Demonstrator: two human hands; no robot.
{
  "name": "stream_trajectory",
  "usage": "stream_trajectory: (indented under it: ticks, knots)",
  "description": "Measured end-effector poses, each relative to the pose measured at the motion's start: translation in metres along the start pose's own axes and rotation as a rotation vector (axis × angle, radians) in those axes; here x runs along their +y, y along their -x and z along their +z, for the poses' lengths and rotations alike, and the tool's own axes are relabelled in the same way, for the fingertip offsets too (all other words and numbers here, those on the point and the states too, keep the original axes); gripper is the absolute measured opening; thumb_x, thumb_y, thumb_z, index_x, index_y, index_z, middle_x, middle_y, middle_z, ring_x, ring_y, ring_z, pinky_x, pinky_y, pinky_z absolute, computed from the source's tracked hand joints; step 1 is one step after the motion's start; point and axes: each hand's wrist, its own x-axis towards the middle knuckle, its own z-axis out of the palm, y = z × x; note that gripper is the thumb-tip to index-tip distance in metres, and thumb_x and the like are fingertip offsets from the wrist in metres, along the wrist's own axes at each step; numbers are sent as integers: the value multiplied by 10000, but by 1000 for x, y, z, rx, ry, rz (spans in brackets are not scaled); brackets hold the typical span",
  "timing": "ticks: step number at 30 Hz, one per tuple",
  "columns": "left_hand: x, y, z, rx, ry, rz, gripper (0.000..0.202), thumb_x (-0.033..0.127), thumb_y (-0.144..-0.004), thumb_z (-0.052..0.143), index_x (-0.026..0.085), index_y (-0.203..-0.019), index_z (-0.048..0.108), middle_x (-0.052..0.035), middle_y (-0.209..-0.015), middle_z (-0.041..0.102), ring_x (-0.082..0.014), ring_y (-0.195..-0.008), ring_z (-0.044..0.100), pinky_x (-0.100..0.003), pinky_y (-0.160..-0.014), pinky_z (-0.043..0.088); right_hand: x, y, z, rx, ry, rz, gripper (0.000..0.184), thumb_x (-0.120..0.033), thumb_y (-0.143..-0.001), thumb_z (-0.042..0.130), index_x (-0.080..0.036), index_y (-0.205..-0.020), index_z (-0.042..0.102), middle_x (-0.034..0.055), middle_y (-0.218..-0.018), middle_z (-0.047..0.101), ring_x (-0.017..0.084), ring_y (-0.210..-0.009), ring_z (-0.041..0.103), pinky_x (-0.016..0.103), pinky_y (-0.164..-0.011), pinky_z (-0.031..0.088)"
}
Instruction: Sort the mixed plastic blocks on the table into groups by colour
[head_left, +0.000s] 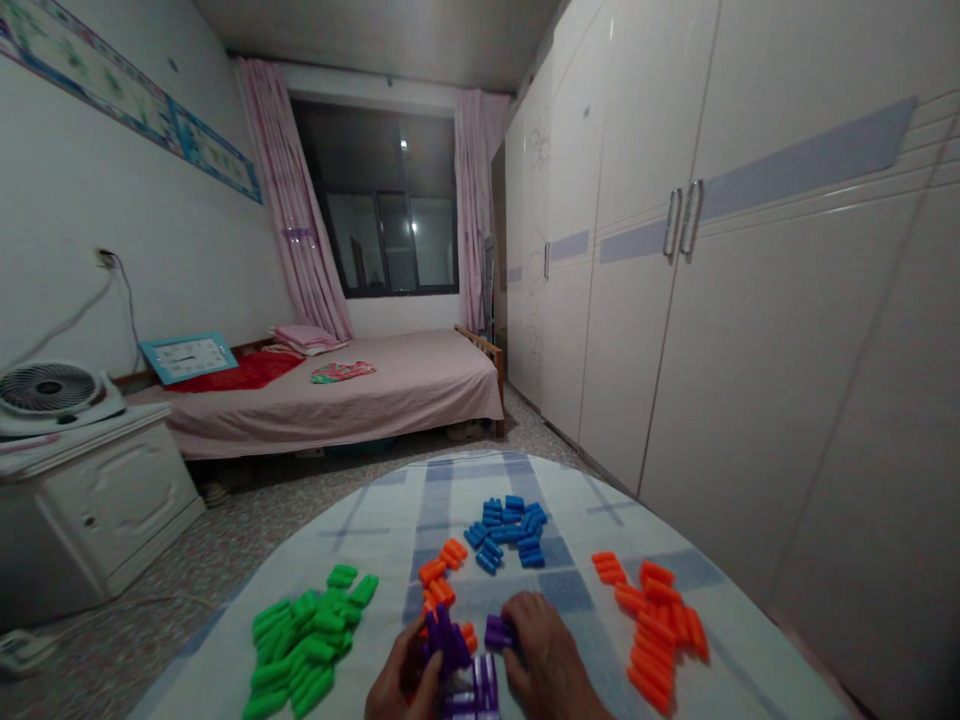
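Observation:
Near the table's front edge, my left hand (401, 675) grips a cluster of purple plastic pieces (447, 640) between thumb and fingers. My right hand (551, 655) has its fingers curled on a smaller purple piece (498, 632), just right of that cluster. Between and below the hands lie more purple pieces (474, 690), shiny and partly cut off by the frame's lower edge. Orange pieces (439, 580) run in a short row just beyond my left hand, some hidden behind it. All are small, rounded, rod-like plastic pieces.
Green pieces (304, 645) are heaped on the left of the round cloth-covered table (600, 490). Blue pieces (510, 530) lie at its far middle, and another orange pile (660, 625) on the right. Beyond stand a bed (420, 380), a cabinet with a fan (56, 390) and a wardrobe (750, 350).

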Motion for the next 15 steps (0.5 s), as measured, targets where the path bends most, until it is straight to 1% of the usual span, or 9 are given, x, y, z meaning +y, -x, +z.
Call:
stream_trajectory:
  ticks: [3,4,5,8,9,10,12,13,15]
  knots:
    - [11,1,-6,-37,-38,-37,472,431,-697,651,189,-1099,597,-63,-1024,702,-226,-922,666,-303,-796,542,-3,2,-4,-14,-46,11,307,-24,-662,429,-195,-890,545,33,-837,580,173,-801,529,290,-735,401]
    - [16,2,-8,-90,-50,-53,466,412,-704,652,188,-1109,595,-65,-1031,697,-224,-918,664,-308,-791,542,-5,2,-7,-29,-82,20,283,-37,-673,429,-194,-875,551,30,-821,582,171,-786,535,288,-718,402]
    - [20,3,-9,-116,-69,-49,460,400,-714,647,188,-1119,593,-66,-1023,695,-218,-888,667,-308,-764,545,-8,2,-11,-22,-128,47,270,-61,-686,442,-194,-887,562,32,-831,592,174,-797,544,294,-728,406]
    - [28,5,-10,-130,-103,-39,439,372,-748,617,181,-1141,577,-63,-976,682,-181,-779,661,-297,-703,542,-15,-4,-20,-25,-387,145,327,-142,-724,481,-211,-1028,580,36,-957,628,169,-844,571,301,-769,423]
    - [29,5,-10,-137,-109,-48,442,367,-756,610,184,-1156,566,-59,-969,677,-168,-755,656,-292,-692,540,-16,-7,-22,-16,-480,190,320,-166,-727,498,-216,-1028,594,36,-985,630,173,-874,573,306,-785,423]
    - [30,5,-10,-138,-116,-63,441,365,-755,612,187,-1156,566,-55,-955,675,-160,-731,651,-286,-672,538,-16,-9,-24,-38,-581,236,312,-190,-727,519,-216,-1027,602,36,-987,635,173,-872,576,302,-772,427]
    - [29,6,-9,-157,-118,-81,427,365,-757,614,188,-1144,569,-54,-952,670,-151,-713,644,-276,-650,534,-17,-11,-26,-95,-786,367,292,-240,-732,545,-208,-1016,608,22,-862,640,149,-724,570,270,-649,425]
    - [29,7,-8,-169,-115,-86,417,366,-757,616,186,-1131,574,-57,-956,669,-151,-714,643,-273,-645,532,-17,-11,-26,-135,-877,426,278,-259,-730,559,-201,-998,608,10,-790,628,131,-639,545,252,-583,404]
    - [28,8,-8,-201,-102,-93,400,367,-758,619,178,-1108,581,-63,-964,670,-153,-724,644,-268,-644,528,-18,-9,-27,-213,-1014,500,242,-276,-721,583,-194,-947,606,-9,-706,603,109,-547,498,233,-516,369]
